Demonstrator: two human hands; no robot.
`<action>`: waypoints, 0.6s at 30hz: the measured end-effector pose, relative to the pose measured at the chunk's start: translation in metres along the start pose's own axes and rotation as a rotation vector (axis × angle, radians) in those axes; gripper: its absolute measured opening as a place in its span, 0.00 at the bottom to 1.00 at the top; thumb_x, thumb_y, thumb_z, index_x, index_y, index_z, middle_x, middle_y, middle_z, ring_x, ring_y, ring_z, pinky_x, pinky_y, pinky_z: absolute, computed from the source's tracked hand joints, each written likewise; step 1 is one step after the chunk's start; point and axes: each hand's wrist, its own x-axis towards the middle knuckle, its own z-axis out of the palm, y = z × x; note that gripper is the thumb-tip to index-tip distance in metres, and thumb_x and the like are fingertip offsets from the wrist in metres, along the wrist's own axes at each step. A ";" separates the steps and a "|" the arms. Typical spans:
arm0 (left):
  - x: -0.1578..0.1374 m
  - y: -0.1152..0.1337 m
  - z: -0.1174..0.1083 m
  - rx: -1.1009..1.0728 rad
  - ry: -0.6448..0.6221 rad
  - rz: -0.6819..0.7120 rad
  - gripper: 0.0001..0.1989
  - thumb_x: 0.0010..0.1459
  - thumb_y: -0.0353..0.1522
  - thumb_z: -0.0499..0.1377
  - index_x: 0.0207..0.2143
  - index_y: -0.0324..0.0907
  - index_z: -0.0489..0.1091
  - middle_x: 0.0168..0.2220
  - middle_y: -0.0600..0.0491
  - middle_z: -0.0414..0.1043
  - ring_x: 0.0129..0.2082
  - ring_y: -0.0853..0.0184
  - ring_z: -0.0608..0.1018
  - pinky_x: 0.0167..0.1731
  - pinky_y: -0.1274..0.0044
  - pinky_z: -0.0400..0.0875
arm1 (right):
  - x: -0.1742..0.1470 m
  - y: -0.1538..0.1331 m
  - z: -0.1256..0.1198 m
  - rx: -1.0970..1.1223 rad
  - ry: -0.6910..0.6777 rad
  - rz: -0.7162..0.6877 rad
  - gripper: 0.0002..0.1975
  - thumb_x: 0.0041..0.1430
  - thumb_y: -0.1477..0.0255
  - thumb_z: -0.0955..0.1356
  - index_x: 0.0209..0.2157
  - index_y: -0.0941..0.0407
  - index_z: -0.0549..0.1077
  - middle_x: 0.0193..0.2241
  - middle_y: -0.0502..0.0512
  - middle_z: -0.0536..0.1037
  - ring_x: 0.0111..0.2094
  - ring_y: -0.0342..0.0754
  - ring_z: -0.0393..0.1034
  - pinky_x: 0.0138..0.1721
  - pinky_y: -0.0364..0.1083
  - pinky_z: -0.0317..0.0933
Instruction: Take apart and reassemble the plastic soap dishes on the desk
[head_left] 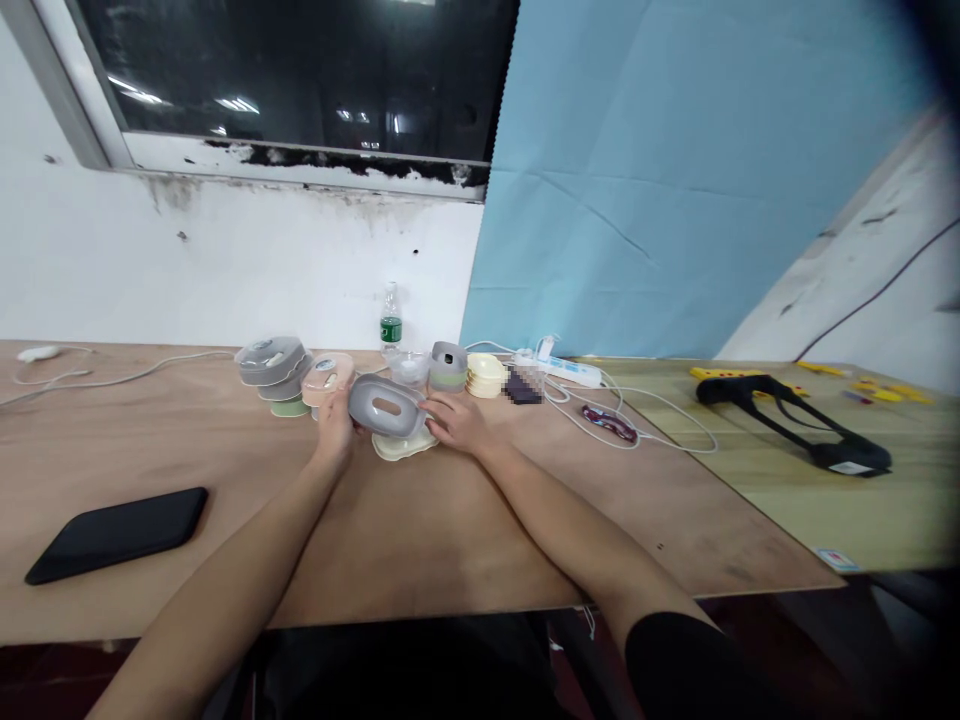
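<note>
A grey rounded plastic lid (367, 410) with an oblong slot is held tilted up between both hands. My left hand (335, 430) grips its left end, fingers closed around the edge. At the right end, the fingers of my right hand (459, 422) pinch the rim. Below and partly behind the lid lies a wavy-edged cream plastic piece (405, 447) on the table. Just left of my left hand stand a pink lidded box (328, 372) and a stack of grey boxes (271, 362). Clear plastic pieces (411, 368) sit behind the lid.
A grey-and-green box (448, 367) and stacked cream pieces (486, 374) stand behind my right hand. Further right are a white power strip (571, 371) with loose cables and a black strapped frame (802, 425). A black phone (120, 535) lies left; a bottle (391, 325) stands by the wall.
</note>
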 end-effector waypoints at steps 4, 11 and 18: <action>0.000 -0.005 -0.001 0.081 -0.099 0.044 0.34 0.60 0.54 0.39 0.44 0.36 0.69 0.19 0.54 0.68 0.15 0.71 0.69 0.16 0.79 0.64 | 0.003 0.008 -0.003 0.014 0.123 0.145 0.10 0.63 0.68 0.63 0.42 0.52 0.75 0.38 0.56 0.72 0.40 0.47 0.69 0.41 0.46 0.66; -0.022 -0.012 0.002 0.771 -0.537 0.444 0.23 0.56 0.47 0.56 0.47 0.41 0.71 0.42 0.46 0.74 0.43 0.58 0.74 0.46 0.66 0.67 | 0.028 0.052 -0.021 -0.038 0.420 0.479 0.12 0.63 0.66 0.61 0.39 0.56 0.74 0.41 0.59 0.69 0.41 0.51 0.66 0.43 0.50 0.64; -0.027 -0.011 0.002 0.950 -0.608 0.581 0.20 0.59 0.44 0.54 0.48 0.42 0.69 0.47 0.46 0.70 0.47 0.57 0.72 0.50 0.65 0.65 | 0.038 0.075 -0.020 -0.001 0.295 0.511 0.12 0.63 0.68 0.61 0.39 0.56 0.74 0.37 0.58 0.71 0.41 0.52 0.67 0.45 0.51 0.62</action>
